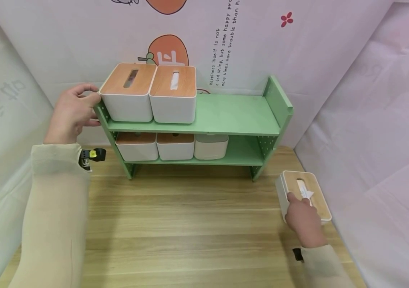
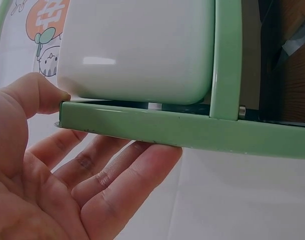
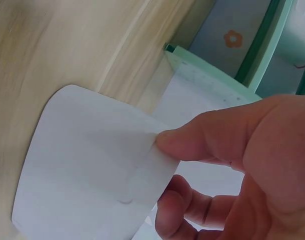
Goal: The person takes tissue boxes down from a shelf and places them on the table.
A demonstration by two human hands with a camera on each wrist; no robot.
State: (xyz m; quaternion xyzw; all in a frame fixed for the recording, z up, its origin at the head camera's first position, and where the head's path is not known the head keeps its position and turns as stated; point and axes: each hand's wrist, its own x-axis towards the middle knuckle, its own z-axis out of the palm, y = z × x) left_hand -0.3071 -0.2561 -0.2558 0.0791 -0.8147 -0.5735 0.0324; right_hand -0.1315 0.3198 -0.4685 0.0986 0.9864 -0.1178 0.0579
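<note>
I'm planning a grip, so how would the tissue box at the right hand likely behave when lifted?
The tissue box will probably stay stiff: its side wall shows no denting at the right hand. That wall looks smooth, so it may be somewhat slippery. The loose tissue poking from the lid would likely flop or snag.

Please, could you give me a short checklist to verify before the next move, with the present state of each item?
1. Left hand grips the left panel of the green shelf: ok.
2. Right hand pinches the tissue box at an edge, its thumb against the white side: ok.
3. Tissue box fully off the table: cannot tell from these views.
4. Tissue tucked inside that box: not ok, a white tip sticks out.
5. Bare surface on the upper tier, to the right of the two wood-lidded boxes: ok.
</note>
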